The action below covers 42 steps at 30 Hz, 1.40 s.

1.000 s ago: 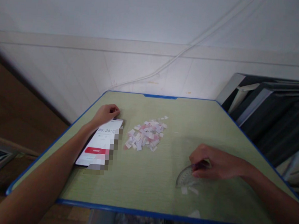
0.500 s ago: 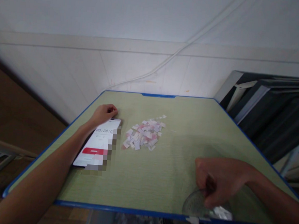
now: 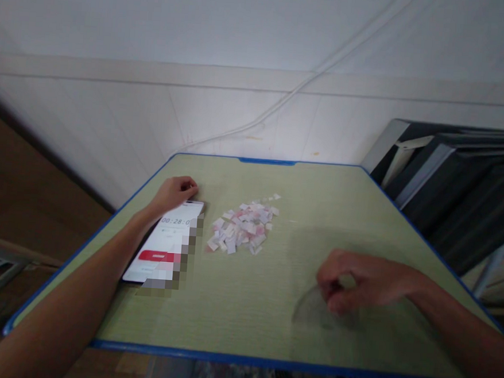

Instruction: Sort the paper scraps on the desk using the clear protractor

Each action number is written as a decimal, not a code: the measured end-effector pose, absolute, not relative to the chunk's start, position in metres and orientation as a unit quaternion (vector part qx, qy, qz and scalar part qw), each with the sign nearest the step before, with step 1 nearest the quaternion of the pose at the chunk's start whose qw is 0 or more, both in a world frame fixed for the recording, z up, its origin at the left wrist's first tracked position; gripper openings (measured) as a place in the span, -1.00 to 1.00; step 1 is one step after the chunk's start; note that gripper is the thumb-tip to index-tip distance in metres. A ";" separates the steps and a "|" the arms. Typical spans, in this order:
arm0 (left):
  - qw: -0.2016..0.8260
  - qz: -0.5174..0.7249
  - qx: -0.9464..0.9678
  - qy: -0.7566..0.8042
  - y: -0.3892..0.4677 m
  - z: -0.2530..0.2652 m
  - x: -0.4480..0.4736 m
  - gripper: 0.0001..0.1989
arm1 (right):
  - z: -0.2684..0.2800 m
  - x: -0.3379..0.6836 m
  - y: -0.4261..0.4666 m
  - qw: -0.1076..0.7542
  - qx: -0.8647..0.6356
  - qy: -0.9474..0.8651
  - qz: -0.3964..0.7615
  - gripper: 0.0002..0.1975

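Well, protractor [image 3: 310, 309]: see-through and blurred, under the right hand [image 3: 357, 283] at the near right of the table [image 3: 208, 318].
Right hand: thumb and fingers pinched together on it.
Handling: probably light, stiff and a little slippery — thin plastic might crack if bent, so a pinch mid-body seems surest.
Paper scraps [image 3: 243, 228]: heaped mid-table, likely feather-light, easily scattered.
Left hand [image 3: 175, 190]: curled just beyond the phone [image 3: 174, 229] — whether it grips anything cannot be told.
Phone: on the table, screen lit.
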<state>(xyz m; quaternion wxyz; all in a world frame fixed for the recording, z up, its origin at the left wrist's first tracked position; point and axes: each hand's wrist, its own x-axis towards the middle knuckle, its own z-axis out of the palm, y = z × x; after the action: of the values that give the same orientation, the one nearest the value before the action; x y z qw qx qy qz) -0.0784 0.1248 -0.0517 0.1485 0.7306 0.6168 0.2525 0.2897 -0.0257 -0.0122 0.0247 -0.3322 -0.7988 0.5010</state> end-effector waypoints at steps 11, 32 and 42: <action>0.142 0.252 0.732 0.617 0.125 -0.052 -0.078 -0.78 | -0.047 0.307 0.022 0.336 -0.608 -0.655 0.296 -0.73; 0.131 0.252 0.742 0.608 0.128 -0.054 -0.080 -0.75 | -0.043 0.285 0.002 0.262 -0.542 -0.752 0.268 -0.58; 0.135 0.250 0.736 0.615 0.126 -0.052 -0.078 -0.77 | -0.041 0.263 -0.018 0.223 -0.449 -0.793 0.345 -0.65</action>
<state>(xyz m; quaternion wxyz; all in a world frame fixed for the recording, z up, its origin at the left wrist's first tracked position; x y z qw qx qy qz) -0.0778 0.1263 -0.0524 0.1349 0.7358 0.6147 0.2501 0.2629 -0.0176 -0.0409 0.2231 -0.4493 -0.7932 0.3451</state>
